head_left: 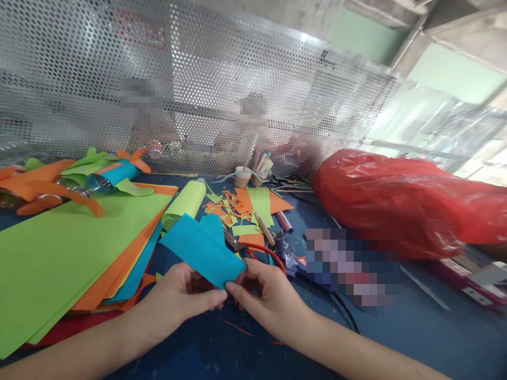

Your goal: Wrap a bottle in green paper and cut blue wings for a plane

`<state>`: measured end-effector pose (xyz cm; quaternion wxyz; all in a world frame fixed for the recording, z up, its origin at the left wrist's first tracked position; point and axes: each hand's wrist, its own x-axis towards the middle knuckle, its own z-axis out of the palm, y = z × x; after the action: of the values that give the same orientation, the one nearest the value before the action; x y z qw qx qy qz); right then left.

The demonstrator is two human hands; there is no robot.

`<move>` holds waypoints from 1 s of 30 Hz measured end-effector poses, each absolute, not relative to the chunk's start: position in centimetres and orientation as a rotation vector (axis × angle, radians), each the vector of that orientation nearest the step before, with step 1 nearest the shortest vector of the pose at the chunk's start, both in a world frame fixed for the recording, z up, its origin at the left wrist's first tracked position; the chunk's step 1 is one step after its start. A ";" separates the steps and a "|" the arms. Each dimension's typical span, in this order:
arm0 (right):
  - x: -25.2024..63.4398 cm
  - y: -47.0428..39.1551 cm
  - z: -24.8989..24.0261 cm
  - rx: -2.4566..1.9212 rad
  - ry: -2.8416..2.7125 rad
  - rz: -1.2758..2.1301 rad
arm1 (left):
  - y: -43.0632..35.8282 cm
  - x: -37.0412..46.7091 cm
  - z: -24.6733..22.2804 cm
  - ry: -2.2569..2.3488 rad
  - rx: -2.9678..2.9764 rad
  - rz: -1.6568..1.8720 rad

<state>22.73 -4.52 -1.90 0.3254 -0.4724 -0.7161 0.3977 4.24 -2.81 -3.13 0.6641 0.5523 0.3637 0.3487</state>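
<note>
A folded piece of blue paper [204,248] is held up above the blue table, tilted down to the right. My right hand [263,290] pinches its lower right corner between thumb and fingers. Behind the paper's lower edge, my left hand [190,293] grips it, its fingertips partly hidden. Just beyond the paper lie red-handled scissors [263,248], partly covered by it. Past its upper left end rests a bottle wrapped in light green paper [185,203]. A blue glue gun [291,258] lies to the right of the scissors.
Stacked green, orange and blue sheets [79,248] cover the left side. Paper-wrapped bottles [114,174] lie behind them. Paper scraps [233,208], a marker [284,221] and cups of pens [261,171] sit farther back. A red plastic bag [388,200] fills the right, before a perforated metal screen [222,79].
</note>
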 end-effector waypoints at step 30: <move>23.2 -3.7 -1.6 -1.254 -1.835 1.029 | -1.9 3.5 -1.7 0.875 0.914 1.092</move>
<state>23.25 -3.73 -1.57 0.3392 -0.4817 -0.7048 0.3951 3.47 -1.86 -1.65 0.6707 0.4056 0.3884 0.4845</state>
